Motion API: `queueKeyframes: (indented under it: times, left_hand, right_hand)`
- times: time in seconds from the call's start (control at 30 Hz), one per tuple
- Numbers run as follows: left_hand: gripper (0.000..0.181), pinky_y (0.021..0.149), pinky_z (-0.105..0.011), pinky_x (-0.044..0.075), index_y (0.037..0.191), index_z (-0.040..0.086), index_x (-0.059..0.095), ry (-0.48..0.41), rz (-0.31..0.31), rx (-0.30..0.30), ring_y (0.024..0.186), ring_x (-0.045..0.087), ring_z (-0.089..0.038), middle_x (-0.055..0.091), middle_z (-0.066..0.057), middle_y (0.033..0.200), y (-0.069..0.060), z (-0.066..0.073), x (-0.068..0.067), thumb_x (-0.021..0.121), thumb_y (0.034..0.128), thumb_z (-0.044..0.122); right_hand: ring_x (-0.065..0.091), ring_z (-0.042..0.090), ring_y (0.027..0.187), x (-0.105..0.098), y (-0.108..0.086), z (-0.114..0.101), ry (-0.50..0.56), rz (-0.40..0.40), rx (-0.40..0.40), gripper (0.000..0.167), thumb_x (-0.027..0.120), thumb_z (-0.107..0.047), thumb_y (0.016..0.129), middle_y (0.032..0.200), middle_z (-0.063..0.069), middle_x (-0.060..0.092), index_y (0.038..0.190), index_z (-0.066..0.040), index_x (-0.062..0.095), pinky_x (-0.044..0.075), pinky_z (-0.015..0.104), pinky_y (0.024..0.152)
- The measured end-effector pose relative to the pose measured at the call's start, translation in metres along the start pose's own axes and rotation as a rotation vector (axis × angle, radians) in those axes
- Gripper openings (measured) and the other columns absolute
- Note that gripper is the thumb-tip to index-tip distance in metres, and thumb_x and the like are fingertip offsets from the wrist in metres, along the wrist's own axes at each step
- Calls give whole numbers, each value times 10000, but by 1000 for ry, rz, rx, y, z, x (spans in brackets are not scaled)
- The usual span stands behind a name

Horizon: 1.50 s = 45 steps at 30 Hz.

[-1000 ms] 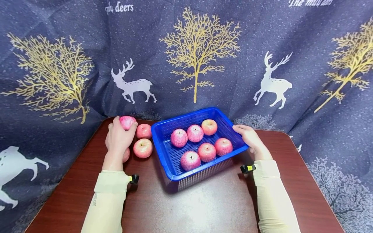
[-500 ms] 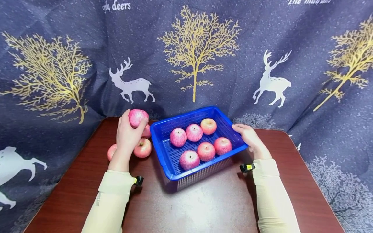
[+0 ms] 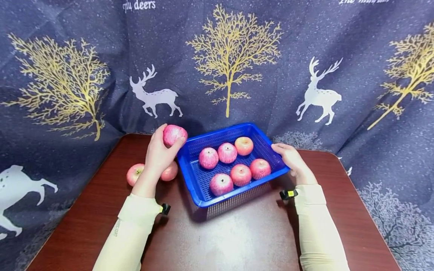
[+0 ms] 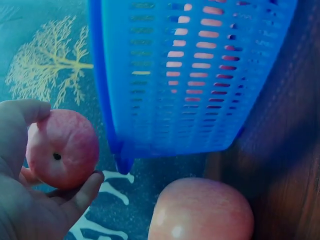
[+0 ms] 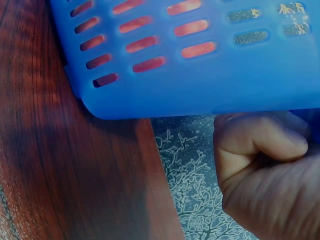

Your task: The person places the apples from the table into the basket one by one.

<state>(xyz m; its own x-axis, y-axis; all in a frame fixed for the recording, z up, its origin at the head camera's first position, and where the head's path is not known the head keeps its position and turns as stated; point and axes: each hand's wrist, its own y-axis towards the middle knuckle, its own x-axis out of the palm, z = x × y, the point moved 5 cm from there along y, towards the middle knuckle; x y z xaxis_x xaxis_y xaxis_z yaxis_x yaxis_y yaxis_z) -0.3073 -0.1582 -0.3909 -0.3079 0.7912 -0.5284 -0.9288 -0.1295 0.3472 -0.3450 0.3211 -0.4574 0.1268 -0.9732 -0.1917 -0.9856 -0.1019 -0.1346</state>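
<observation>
My left hand point(image 3: 158, 153) grips a pink-red apple point(image 3: 174, 135) between thumb and fingers, raised by the back left corner of a blue plastic basket point(image 3: 200, 205). In the left wrist view the held apple point(image 4: 65, 147) shows a dark dimple and hangs beside the basket wall point(image 4: 160, 120). My right hand point(image 3: 292, 162) holds the basket's right rim; in the right wrist view the thumb point(image 5: 280, 135) is bent by the rim and the other fingers are mostly hidden. Several apples lie in the basket in two rows, among them a yellowish one point(image 3: 243, 146).
On the brown table point(image 3: 190, 244), left of the basket, one apple point(image 3: 134, 174) lies partly behind my left forearm. Another apple point(image 3: 169, 171) is close to the basket's left wall. A dark blue cloth point(image 3: 268, 94) with deer and trees hangs behind the table.
My left hand has lifted the apple from the table's back left and carried it right to the basket's left edge. My right hand and the basket have stayed in place.
</observation>
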Motion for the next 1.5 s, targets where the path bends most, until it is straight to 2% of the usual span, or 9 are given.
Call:
queueKeyframes:
  times: [0.23,0.43,0.63,0.9,1.0,1.17,1.33,1.5]
  left_hand:
    - [891,1207,-616,433,1656,46,450,27,-70,68,1440,552,-453,526,-247,1622,5,16,14,766,989,545]
    - [889,1180,-638,453,1652,74,443,56,-157,107,1424,569,-434,541,-227,1599,10,37,28,776,972,541]
    - [876,1159,-596,493,1636,87,467,89,-220,159,1395,604,-392,572,-187,1578,16,61,46,798,964,542]
    - [913,1146,-558,510,1632,94,468,143,-323,175,1362,638,-361,628,-164,1524,20,88,70,773,953,622]
    - [891,1100,-543,540,1605,113,486,146,-357,179,1296,675,-339,670,-137,1452,19,94,83,771,945,639]
    - [860,1054,-541,568,1574,120,496,181,-454,160,1238,706,-337,696,-119,1398,15,98,99,785,938,620]
    - [838,1064,-534,570,1567,131,493,201,-543,131,1244,701,-321,693,-107,1390,11,100,102,797,942,599]
    - [815,1065,-508,568,1533,126,496,196,-596,171,1206,702,-295,698,-93,1338,13,109,101,792,949,612]
  right_hand:
    - [754,108,798,0,0,0,15,11,-11,529,610,-389,1139,960,-8,774,1425,56,615,634,293,691]
    - [749,112,780,1,0,-1,22,10,-14,522,612,-372,1139,942,1,769,1412,73,616,631,294,676]
    - [754,105,774,0,1,1,24,6,-7,547,604,-373,1141,936,-9,774,1450,79,590,633,290,676]
    - [753,112,789,3,0,0,86,-13,11,507,593,-346,1149,949,10,769,1429,77,584,636,302,680]
    - [755,111,789,2,-1,1,101,-15,22,506,587,-346,1152,949,7,769,1435,74,574,639,304,680]
    - [752,109,791,1,0,1,91,-12,28,516,584,-350,1151,949,1,765,1450,70,564,639,306,683]
    - [758,123,802,3,0,1,84,-12,22,490,589,-355,1149,964,13,769,1424,51,592,642,314,692]
    - [766,131,808,2,0,2,75,-9,20,492,586,-356,1149,972,14,776,1427,50,597,644,319,695]
